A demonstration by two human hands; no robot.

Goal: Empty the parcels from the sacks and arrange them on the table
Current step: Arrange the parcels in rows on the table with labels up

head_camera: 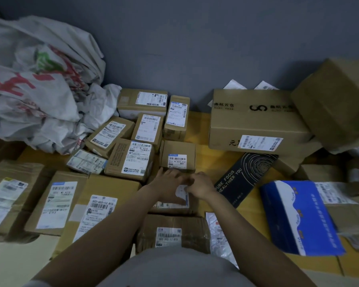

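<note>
Small cardboard parcel (172,200): brown box with a white shipping label on top, partly covered by both hands. It lies flat near the middle of the yellow table (201,160), just in front of another small labelled box (177,155) and behind a taped carton (174,230) at the near edge.

Left hand (166,181): laid over the parcel's far edge, fingers fairly straight and pressing on top.

Right hand (199,185): fingers bent onto the label; whether they pinch it cannot be told.

Other parcels: brown labelled boxes in rows to the left, a large printed carton (255,121) at the back right, a black printed carton (245,175) and a blue-and-white box (298,216) to the right.

White sacks (39,79) with red and green print lie crumpled at the back left.
</note>
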